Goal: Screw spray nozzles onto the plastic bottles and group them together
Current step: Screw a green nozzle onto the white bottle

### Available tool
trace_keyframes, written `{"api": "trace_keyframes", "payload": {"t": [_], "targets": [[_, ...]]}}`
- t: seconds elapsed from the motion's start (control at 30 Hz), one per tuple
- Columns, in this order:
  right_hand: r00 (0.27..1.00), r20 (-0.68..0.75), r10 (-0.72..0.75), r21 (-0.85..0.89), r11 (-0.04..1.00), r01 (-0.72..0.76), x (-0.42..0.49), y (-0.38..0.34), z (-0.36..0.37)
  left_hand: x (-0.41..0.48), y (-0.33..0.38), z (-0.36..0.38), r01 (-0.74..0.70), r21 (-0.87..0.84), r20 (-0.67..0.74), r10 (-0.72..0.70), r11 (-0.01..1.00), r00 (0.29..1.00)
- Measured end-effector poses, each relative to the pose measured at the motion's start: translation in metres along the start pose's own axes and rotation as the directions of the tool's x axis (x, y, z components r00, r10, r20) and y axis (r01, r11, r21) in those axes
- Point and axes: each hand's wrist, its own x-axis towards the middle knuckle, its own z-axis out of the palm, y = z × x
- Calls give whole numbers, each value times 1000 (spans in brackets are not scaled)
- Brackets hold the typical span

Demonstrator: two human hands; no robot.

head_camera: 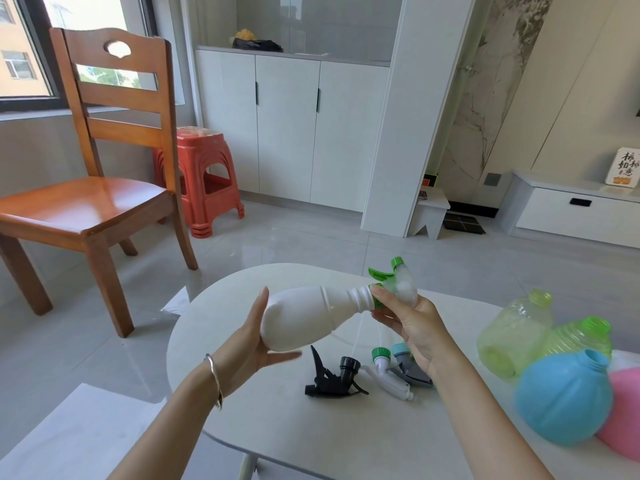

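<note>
A white plastic bottle (304, 318) lies on its side in the air above the white table (311, 427). My left hand (251, 344) cups its base. My right hand (412, 323) grips the green collar of a green and clear spray nozzle (398, 284) sitting on the bottle's threaded neck. On the table below lie three loose nozzles: a black one (332, 379), a white one with a green collar (388, 374) and a grey one with a blue collar (408, 367), partly hidden by my right wrist.
At the table's right edge lie two yellow-green bottles (516, 330) (578, 337), a blue round bottle (564, 400) and a pink bottle (623, 420), all without nozzles. A wooden chair (93, 188) and a red stool (204, 178) stand on the floor beyond.
</note>
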Motion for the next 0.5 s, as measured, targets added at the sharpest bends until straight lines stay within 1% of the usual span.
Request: {"api": "trace_keyframes", "payload": {"t": [0.03, 0.07, 0.17, 0.23, 0.27, 0.3, 0.37, 0.47, 0.5], "targets": [[1000, -2, -11, -8, 1000, 11, -1, 0, 0, 0, -1, 1, 23, 62, -4, -23, 998, 1000], [1000, -7, -18, -6, 1000, 18, -1, -2, 0, 1, -2, 1, 12, 114, -10, -11, 993, 1000], [1000, -28, -10, 59, 998, 12, -1, -5, -1, 1, -1, -1, -100, 111, -7, 102, 989, 995], [1000, -23, -6, 81, 997, 8, -1, -5, 1, 0, 1, -3, -129, 67, 29, 127, 989, 991], [1000, -21, -12, 67, 998, 14, -1, -4, 3, 0, 2, -4, -114, 18, 42, 113, 993, 993], [1000, -18, -26, 42, 999, 26, -2, -3, 5, 0, 1, -3, -80, -33, 33, 82, 996, 996], [998, 5, -58, 16, 998, 58, -3, -2, 8, 2, -1, -3, -26, -79, -20, 24, 997, 1000], [992, 105, -70, 83, 995, 61, -4, -2, 11, 6, -4, -3, -10, -130, -61, 2, 991, 998], [991, 116, -74, 98, 993, 63, -4, -2, 11, 6, -2, -3, -15, -137, -65, 6, 990, 998]]}}
